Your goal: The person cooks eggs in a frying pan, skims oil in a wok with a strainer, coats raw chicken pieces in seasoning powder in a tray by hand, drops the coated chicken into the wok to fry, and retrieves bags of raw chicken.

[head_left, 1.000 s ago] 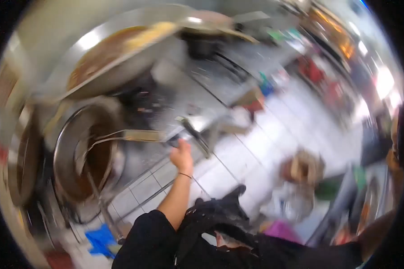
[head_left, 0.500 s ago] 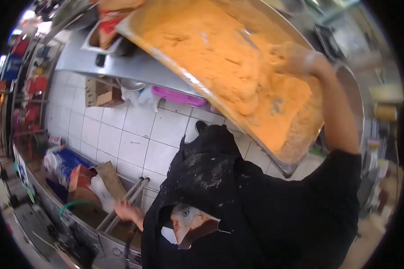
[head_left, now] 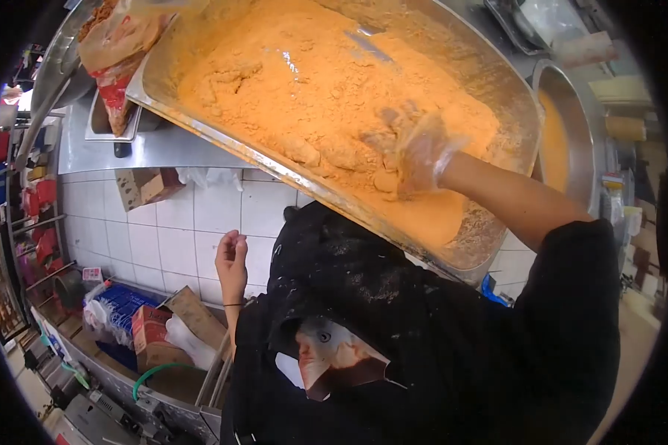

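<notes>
My right hand, in a clear plastic glove, presses into orange powder that looks like seasoned breading flour. Its powder-coated fingers look spread among lumpy coated pieces, though they are partly buried and blurred. The powder fills a large metal tray. A flat metal strip or handle sticks out of the powder at the far side. My left hand is bare and hangs in the air left of my apron, clear of the tray. Its fingers are loosely curled with nothing visible in them.
A steel bowl with orange liquid stands right of the tray. On the left of the steel counter are a small metal pan and a red-printed bag. Cardboard boxes and a metal-edged unit lie lower left, above white floor tiles.
My left hand has risen from beside the metal bars at the lower left. My right hand has moved left and nearer within the powder. The view has shifted.
</notes>
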### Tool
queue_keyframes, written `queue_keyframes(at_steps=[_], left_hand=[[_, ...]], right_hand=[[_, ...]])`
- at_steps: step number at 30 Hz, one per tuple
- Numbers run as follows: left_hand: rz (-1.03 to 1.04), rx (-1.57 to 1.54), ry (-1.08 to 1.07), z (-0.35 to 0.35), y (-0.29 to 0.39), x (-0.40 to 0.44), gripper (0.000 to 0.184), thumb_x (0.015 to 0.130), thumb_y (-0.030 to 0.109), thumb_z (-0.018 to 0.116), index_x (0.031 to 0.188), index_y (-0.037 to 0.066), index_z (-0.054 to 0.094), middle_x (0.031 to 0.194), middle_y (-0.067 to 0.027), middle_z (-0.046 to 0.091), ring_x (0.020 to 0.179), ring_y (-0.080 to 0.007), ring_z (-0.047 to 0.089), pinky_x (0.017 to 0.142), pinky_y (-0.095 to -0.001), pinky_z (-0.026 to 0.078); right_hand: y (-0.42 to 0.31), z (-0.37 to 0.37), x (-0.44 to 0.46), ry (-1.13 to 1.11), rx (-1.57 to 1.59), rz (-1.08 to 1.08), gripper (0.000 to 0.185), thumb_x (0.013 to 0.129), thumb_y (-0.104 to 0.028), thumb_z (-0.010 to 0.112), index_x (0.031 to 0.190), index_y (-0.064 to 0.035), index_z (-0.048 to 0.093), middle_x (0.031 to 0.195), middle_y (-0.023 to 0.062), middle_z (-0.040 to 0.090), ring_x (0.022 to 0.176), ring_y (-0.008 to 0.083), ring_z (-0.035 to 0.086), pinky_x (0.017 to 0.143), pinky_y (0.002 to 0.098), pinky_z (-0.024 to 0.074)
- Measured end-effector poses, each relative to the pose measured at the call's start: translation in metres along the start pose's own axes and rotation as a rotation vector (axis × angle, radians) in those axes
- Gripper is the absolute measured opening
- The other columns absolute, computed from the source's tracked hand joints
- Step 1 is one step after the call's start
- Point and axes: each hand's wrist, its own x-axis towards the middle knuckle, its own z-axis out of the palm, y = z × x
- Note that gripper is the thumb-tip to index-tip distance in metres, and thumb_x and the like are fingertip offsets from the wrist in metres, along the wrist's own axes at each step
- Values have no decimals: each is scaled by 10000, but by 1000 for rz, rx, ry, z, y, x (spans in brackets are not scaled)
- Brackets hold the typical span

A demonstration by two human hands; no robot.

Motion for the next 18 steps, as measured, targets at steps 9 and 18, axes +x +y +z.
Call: queue_keyframes(at_steps=[9,18], left_hand=[[-21,87,35,-35,-34,-1,273,821,181,553,1030,8,522,826,-2,533,723,-65,460,647,-201,383],[-103,105,91,-76,-76,-10,306,808,176,568,1050,0,505,836,-16,532,710,-68,457,623,-197,380]], right_hand=[[-2,-37,-7,22,395,466,735,628,-347,683,1234,-64,379,1226,173,400,1093,275,416,905,337,362],[55,-59,-47,292,676,597,598,604,-235,675,1132,-33,483,931,164,584,802,241,560,734,355,440]])
